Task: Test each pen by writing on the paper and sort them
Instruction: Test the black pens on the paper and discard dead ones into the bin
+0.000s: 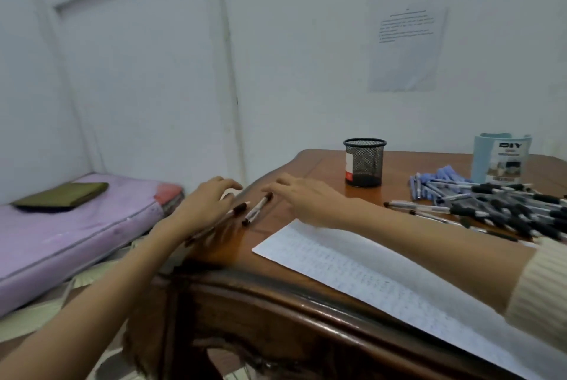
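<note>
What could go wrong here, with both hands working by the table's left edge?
1. The left pen and right pen lie loose near the edge of the table. A nudge from the left hand or right hand might roll one off.
2. The right forearm crosses the paper, with its sleeve close to the pen pile. Pulling back could drag the sheet or scatter the pile.

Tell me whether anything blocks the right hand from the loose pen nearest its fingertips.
Nothing visible does. The right hand has its fingertips right at the far end of the pen, with only bare table around. A second pen lies apart, to its left, by the left hand.
</note>
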Motion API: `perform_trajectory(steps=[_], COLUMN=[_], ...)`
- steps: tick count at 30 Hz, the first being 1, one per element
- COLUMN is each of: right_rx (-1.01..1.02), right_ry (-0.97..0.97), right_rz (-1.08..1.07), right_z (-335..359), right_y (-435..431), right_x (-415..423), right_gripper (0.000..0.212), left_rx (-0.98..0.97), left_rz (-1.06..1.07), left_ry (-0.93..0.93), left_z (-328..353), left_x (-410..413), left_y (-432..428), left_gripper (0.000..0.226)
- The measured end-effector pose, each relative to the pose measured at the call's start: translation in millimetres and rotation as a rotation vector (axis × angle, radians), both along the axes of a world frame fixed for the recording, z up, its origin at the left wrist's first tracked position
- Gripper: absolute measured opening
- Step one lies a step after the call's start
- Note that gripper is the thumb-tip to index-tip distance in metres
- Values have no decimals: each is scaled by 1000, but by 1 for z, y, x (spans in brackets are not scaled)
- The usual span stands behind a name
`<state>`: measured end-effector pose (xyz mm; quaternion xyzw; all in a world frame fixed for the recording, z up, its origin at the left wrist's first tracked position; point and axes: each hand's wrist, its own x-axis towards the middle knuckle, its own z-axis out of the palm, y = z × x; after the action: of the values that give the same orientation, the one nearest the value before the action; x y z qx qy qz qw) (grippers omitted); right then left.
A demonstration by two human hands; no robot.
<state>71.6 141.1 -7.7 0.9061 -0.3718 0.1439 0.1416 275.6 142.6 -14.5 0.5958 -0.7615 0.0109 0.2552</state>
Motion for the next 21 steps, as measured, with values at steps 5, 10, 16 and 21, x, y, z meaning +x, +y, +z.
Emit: perform_trajectory(steps=[5, 10, 16, 21], right_rx=[-101, -258, -151, 81], right_ry=[170, 156, -523, -1180], right_rz=[106, 216, 68, -134], right_z=[-9, -17, 1, -2], right_y=[-7, -13, -19, -16], right_x=[28, 26, -11, -69], right_gripper=[44, 27, 8, 28], left_rx=[89, 113, 215, 193], left_rz=[63, 2, -100, -121], left_ry=[-55, 18, -56, -99], left_z=[-12, -20, -15, -13], left_x=[20, 21, 4, -22], left_y=[9, 14, 15, 8], left_gripper=[35, 35, 44, 36])
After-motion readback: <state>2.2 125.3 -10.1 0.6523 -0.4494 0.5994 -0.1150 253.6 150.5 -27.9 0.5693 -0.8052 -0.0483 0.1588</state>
